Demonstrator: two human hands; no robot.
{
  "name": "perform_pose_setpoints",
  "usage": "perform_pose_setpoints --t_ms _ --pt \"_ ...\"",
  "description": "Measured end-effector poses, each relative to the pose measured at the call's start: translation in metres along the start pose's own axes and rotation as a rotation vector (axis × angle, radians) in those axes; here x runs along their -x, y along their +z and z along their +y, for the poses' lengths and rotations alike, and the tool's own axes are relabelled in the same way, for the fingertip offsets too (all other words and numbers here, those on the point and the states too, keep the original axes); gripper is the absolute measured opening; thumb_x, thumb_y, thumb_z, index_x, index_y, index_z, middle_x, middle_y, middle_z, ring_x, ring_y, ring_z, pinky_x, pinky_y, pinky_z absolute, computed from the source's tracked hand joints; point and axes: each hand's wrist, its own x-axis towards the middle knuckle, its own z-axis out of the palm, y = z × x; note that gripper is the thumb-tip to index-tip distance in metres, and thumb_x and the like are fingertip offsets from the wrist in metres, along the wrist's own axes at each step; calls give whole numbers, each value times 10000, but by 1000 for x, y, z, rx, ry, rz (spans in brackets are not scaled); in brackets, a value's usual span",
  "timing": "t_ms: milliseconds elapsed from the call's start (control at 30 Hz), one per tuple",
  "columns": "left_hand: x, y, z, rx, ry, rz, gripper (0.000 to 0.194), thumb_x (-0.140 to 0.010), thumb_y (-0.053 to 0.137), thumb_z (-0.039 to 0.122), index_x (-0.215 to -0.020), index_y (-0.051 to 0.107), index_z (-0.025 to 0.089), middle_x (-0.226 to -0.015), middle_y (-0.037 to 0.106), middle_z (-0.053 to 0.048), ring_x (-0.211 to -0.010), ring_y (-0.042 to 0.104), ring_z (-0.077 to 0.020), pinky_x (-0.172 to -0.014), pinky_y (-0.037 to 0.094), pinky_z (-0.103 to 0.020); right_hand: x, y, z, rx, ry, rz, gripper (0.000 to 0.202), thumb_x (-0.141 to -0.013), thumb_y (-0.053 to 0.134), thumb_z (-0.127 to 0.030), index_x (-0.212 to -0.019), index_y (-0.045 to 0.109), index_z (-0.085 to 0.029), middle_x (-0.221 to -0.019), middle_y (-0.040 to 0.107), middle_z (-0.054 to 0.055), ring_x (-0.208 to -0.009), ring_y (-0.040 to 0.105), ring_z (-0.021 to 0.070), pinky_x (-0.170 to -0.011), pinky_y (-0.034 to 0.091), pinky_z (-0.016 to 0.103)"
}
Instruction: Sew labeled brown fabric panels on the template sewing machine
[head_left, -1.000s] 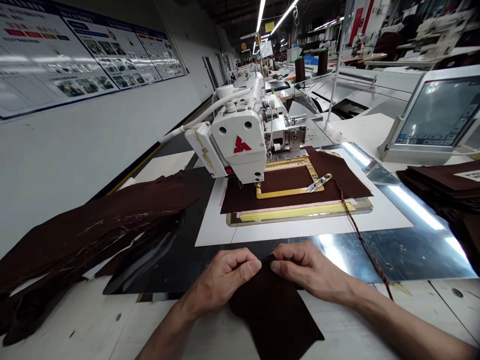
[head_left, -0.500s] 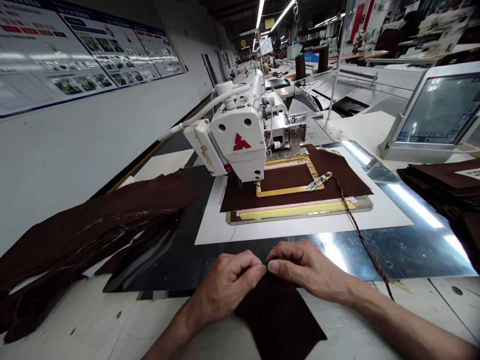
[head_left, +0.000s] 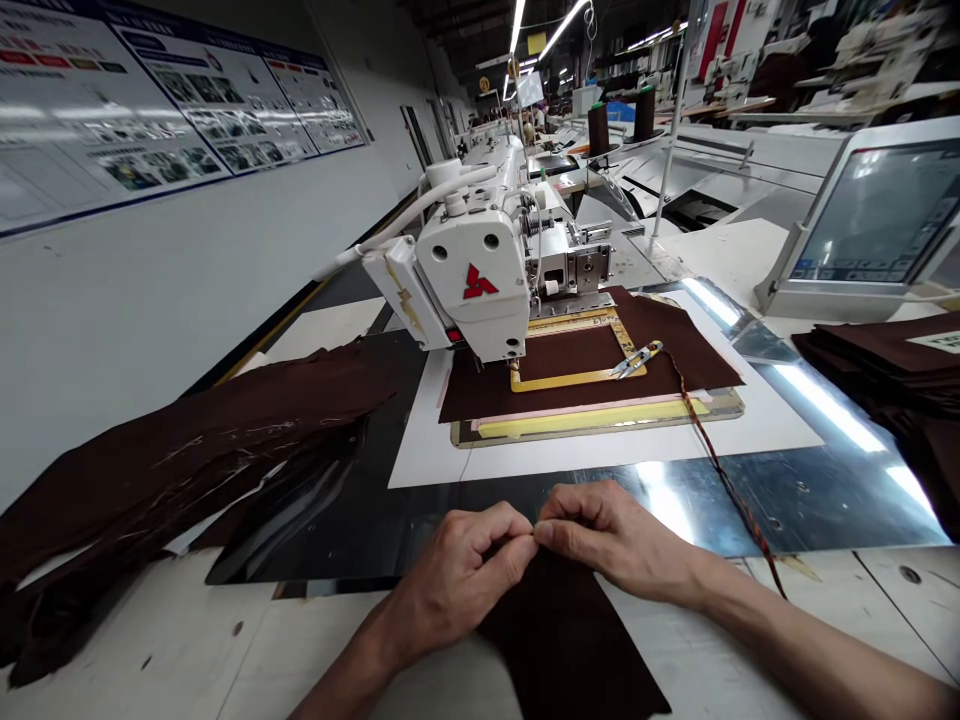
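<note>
A dark brown fabric piece (head_left: 574,640) hangs from the fingertips of both my hands, over the near edge of the table. My left hand (head_left: 469,565) pinches its top edge between thumb and forefinger. Right against it, my right hand (head_left: 600,535) pinches the same edge, the thumb tips nearly touching. Beyond them stands a white sewing machine (head_left: 476,265) with a red logo. Under its head lies another brown fabric panel (head_left: 697,355), with a yellow frame (head_left: 574,383) on top. Thread snips (head_left: 639,360) rest on the frame's right corner, tied to a braided cord (head_left: 712,455).
A heap of brown fabric (head_left: 187,440) with loose threads lies at left. Stacked brown pieces (head_left: 862,355) sit at right below a tilted screen (head_left: 874,215). A white sheet (head_left: 427,460) lies under the panel on the shiny metal plate (head_left: 322,530). Thread cones (head_left: 598,130) stand behind.
My hands stay at nearly the same spot and their fingertips have drawn closer together. The lower part of the held fabric has shifted slightly down and right.
</note>
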Motion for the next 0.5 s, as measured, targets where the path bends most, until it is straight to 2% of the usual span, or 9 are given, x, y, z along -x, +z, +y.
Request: perform_pose_setpoints --t_ms 133,500 --pt "0 4 0 -11 20 5 290 -1023 470 344 -799 569 189 -684 500 36 -620 467 -104 -581 337 -240 -1 1 -1 64 -31 3 188 -962 555 -256 -790 584 -184 -660 502 -52 -614 424 103 -535 288 239" --pt "-1 -1 2 -30 51 -11 249 -1031 449 289 -823 548 194 -673 453 55 -614 432 -95 -600 329 -243 1 0 -4 81 -53 -14 191 -994 495 -240 -830 579 -192 -700 539 -48 -639 447 104 -567 322 235"
